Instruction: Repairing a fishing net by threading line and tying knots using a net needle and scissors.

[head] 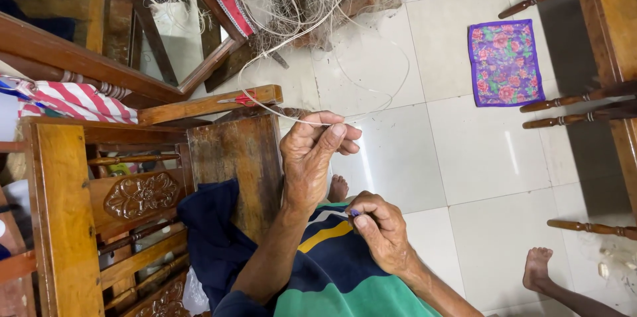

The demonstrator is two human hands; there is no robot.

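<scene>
Here the left hand [312,158] is raised, its fingers [335,132] pinching a thin pale line [371,91]; the right hand [381,231], lower, has fingers closed on a small blue tool [355,212].

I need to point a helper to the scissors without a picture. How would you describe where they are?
Start at the wooden chair left of the person's hands and find the pale wooden bar slanting across above it. The scissors lie flat on that bar near its right end, just left of the raised left hand. Their red handles set them apart from the brown wood and pale cord.
</scene>
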